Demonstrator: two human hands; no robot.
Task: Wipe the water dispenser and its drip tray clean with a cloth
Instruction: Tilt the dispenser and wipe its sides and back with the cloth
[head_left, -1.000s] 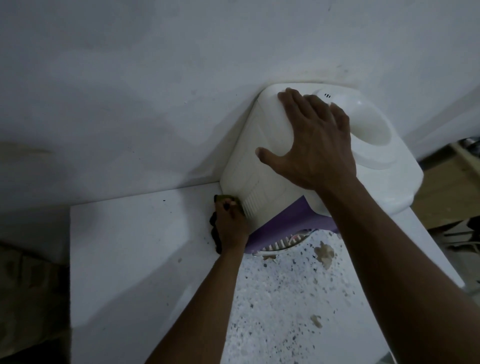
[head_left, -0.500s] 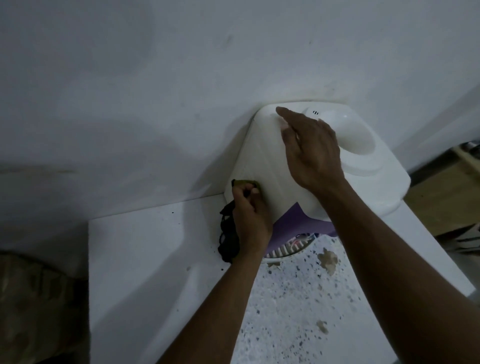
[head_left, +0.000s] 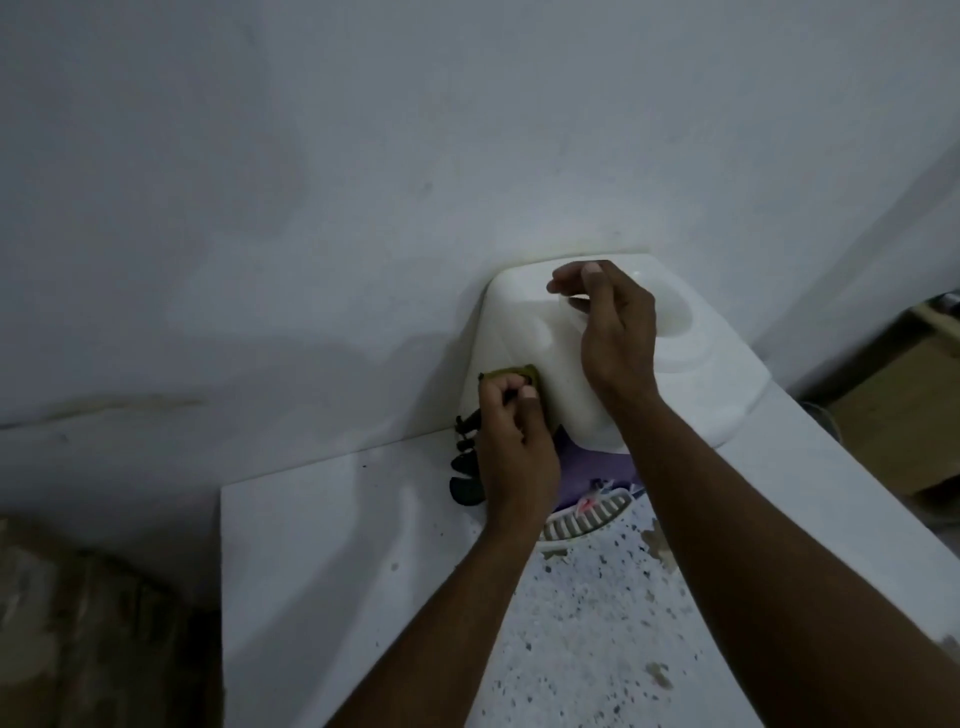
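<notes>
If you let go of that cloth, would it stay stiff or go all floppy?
Probably floppy: dark folds of the cloth dangle loosely below the left hand that grips it. It is likely light too, since a few fingers seem enough to press it against the water dispenser. It looks bunched up, so it should squash easily.

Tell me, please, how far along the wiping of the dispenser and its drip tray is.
Done: nothing certain; the water dispenser looks clean on top. In hand: the left hand presses the cloth against its left side, the right hand over the top. Left: the drip tray, with no cloth on it yet.
</notes>
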